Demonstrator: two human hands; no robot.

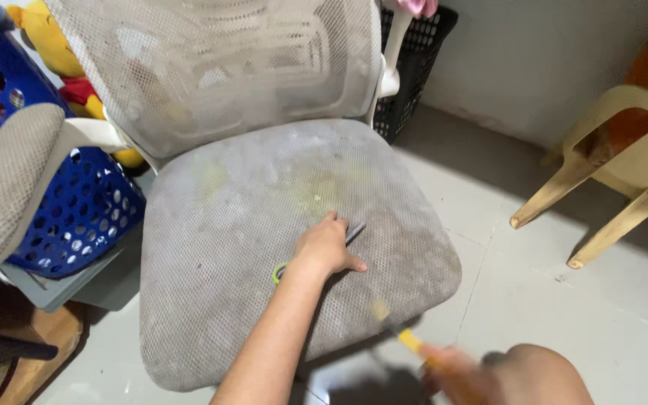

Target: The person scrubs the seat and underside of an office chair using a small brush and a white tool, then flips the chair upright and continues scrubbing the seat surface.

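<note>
Left hand [325, 247] is resting on the grey mesh seat [226, 225] of the office chair, fingers curling down over a pair of scissors [353, 233] lying flat near the seat's front right part, blades poking out past the knuckles, green handle loop [278, 273] showing by the wrist. Right hand [451, 371] is sitting low at the frame's bottom edge, blurred, fingers closing on a yellow-handled tool [406, 339] angling up toward the seat's front edge; blue perforated basket [76, 202] is standing just left of the chair, tan plastic chair [624, 157] well apart on the right
</note>
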